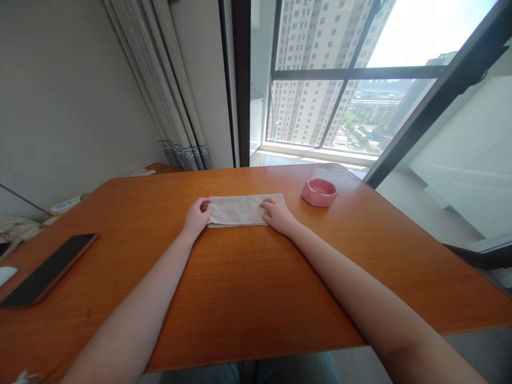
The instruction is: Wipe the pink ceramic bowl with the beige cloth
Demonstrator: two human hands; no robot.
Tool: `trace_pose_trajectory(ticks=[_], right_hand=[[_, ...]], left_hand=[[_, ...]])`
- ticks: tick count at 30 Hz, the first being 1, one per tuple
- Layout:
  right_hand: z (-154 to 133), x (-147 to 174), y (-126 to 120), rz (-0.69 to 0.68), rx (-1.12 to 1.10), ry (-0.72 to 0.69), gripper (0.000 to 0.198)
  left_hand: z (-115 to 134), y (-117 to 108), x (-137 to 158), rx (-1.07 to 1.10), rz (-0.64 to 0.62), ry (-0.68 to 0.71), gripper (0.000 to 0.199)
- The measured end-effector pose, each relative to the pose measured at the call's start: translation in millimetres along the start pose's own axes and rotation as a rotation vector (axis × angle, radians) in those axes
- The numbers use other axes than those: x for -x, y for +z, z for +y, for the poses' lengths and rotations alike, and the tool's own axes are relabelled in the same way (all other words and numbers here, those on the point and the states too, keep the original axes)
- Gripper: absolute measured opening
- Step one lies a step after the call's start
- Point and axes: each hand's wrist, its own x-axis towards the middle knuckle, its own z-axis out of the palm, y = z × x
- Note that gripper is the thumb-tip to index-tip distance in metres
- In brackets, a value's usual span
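Head view: the folding of the cloth [236, 209] looks well along, judging by how it lies now. It is a neat, long band, its short ends at 9 and 3 o'clock, and more than one layer seems to show along its near edge toward 7 o'clock. How many folds it has, and whether any folding or smoothing is left, cannot be told from here.

The cloth lies flat on the table [240, 293], a little beyond the middle, at 12 o'clock from the person. It is pale, off-white to light grey, plain and soft-looking. Its long sides run nearly straight, with slight ripples across the top.

At its 9 o'clock end is the left hand [197, 217], fingers curled in toward the thumb and touching the edge; whether they pinch the fabric is not clear. At the 3 o'clock end the right hand [279, 216] rests on top, fingers loosely bent and parted from the thumb, pressing lightly, it seems, rather than gripping.

From the cloth, a pink bowl [320, 196] stands between 2 and 3 o'clock, near the right hand but apart from it. A dark mat [50, 271] lies well apart, between 8 and 9 o'clock.
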Motion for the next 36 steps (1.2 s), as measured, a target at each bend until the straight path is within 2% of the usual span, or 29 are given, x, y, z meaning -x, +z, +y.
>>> trace_pose_trajectory(ticks=[3, 9, 13, 15, 17, 19, 20, 21, 23, 28, 32, 36], right_hand=[[1.0, -0.4, 0.5, -0.003, -0.006, -0.005, 0.038], [0.6, 0.2, -0.5, 0.008, -0.007, -0.006, 0.037], [-1.9, 1.8, -3.1, 0.038, -0.022, -0.009, 0.028], [-3.6, 2.4, -3.8, 0.051, -0.029, -0.016, 0.027], [-5.4, 2.8, -4.3, 0.059, -0.024, -0.026, 0.028], [-7.1, 3.2, -5.0, 0.066, -0.015, -0.037, 0.028], [-7.8, 3.5, -5.3, 0.064, -0.012, -0.041, 0.029], [-8.4, 3.8, -5.7, 0.057, -0.008, -0.042, 0.029], [-9.7, 4.3, -5.6, 0.030, 0.004, -0.036, 0.032], [-12.5, 2.1, -0.2, -0.098, 0.113, 0.066, 0.066], [-14.7, -1.3, 3.7, -0.210, 0.198, 0.232, 0.069], [-16.2, -2.0, 4.5, -0.240, 0.210, 0.320, 0.073]], left_hand=[[-1.0, -0.7, -1.2, -0.007, 0.005, 0.000, 0.020], [1.2, -2.2, 3.0, -0.216, 0.021, 0.074, 0.024], [18.4, -2.1, 11.9, -0.467, 0.031, 0.125, 0.031], [32.7, 1.4, 18.8, -0.485, 0.048, 0.246, 0.033], [45.8, 7.8, 26.1, -0.395, -0.066, 0.423, 0.035], [53.1, 15.9, 32.2, -0.320, -0.308, 0.555, 0.037], [53.8, 19.7, 34.4, -0.310, -0.421, 0.578, 0.038], [52.6, 22.9, 35.6, -0.319, -0.502, 0.575, 0.041], [46.4, 26.6, 35.3, -0.379, -0.551, 0.505, 0.045], [29.4, 20.0, 24.2, -0.618, -0.450, 0.254, 0.060], [23.2, 14.7, 17.5, -0.687, -0.417, 0.077, 0.063], [19.7, 14.1, 15.7, -0.649, -0.337, -0.021, 0.065]])
